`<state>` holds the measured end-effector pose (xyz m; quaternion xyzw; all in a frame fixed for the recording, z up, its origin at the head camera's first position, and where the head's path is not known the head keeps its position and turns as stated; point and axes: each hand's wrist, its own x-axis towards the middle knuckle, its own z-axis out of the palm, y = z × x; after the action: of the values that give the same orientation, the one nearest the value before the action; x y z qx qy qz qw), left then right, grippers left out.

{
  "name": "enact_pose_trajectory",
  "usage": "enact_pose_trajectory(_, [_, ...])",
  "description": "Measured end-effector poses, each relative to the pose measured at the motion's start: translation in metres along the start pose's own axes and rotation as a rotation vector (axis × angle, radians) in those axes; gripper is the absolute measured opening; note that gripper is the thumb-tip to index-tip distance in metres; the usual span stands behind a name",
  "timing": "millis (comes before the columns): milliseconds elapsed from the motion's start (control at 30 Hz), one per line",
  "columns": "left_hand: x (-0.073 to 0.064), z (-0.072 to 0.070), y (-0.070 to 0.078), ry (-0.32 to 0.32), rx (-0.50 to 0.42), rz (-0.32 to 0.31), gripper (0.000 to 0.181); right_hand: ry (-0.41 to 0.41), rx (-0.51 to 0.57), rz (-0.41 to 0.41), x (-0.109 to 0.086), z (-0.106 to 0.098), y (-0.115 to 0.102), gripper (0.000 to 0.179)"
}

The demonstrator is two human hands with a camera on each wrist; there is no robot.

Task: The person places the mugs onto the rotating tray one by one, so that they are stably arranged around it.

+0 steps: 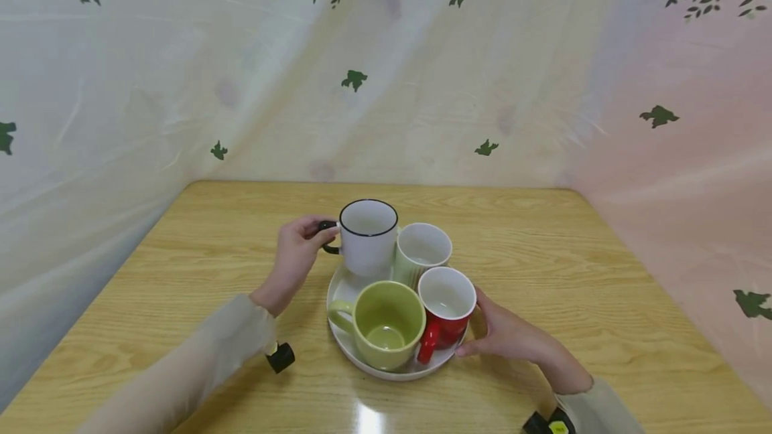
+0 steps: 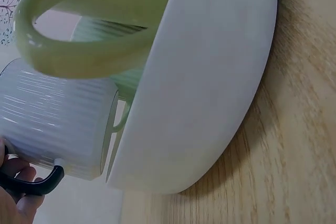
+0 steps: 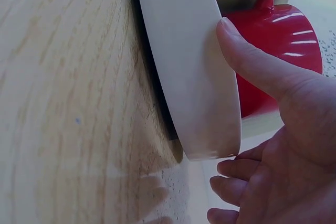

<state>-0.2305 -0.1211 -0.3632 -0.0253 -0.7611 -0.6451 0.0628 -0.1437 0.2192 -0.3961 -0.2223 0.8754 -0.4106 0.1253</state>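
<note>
My left hand [image 1: 295,253] pinches the black handle [image 2: 39,184] of a white mug [image 1: 364,250] with a black rim. In the left wrist view its base shows slightly above the rim of a white plate [image 1: 356,360]. On the plate stand a yellow-green mug [image 1: 389,353] at the front, a red mug [image 1: 449,330] with a white inside at the right, and a pale green ribbed mug [image 1: 405,266] behind. My right hand [image 1: 512,330] is at the plate's right edge, beside the red mug. Its thumb [image 3: 252,59] touches the plate's rim, and the other fingers reach around behind.
The plate rests on a wooden table [image 1: 241,220] with a light grain. Pale fabric [image 1: 416,119] with printed leaves and green birds hangs around the table's back and sides. Black devices sit at both wrists, such as the left wrist device [image 1: 281,357].
</note>
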Motion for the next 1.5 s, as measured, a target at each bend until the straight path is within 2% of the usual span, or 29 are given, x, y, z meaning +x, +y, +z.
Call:
enact_pose_trajectory(333, [-0.007, 0.002, -0.002, 0.001, 0.013, -0.022, 0.022, 0.018, -0.025, -0.033, -0.001, 0.000, -0.001, 0.112])
enact_pose_trajectory(533, [-0.015, 0.005, -0.004, 0.029, -0.009, 0.005, 0.021, 0.023, -0.064, -0.027, -0.002, 0.001, -0.005, 0.111])
enact_pose_trajectory(767, [-0.025, 0.009, -0.009, 0.078, 0.016, 0.024, 0.020, 0.033, -0.104, -0.048, -0.003, 0.004, -0.009, 0.110])
enact_pose_trajectory(1000, [-0.033, 0.013, -0.014, 0.095, 0.041, -0.010, 0.020, 0.037, -0.125, -0.030, -0.004, 0.005, -0.013, 0.107])
enact_pose_trajectory(1133, [-0.034, 0.015, -0.017, 0.102, 0.029, -0.025, 0.020, 0.038, -0.124, -0.034, -0.004, 0.006, -0.012, 0.106])
enact_pose_trajectory(1500, [-0.035, 0.018, -0.025, 0.107, 0.041, -0.002, 0.020, 0.048, -0.149, -0.042, -0.005, 0.007, -0.009, 0.107])
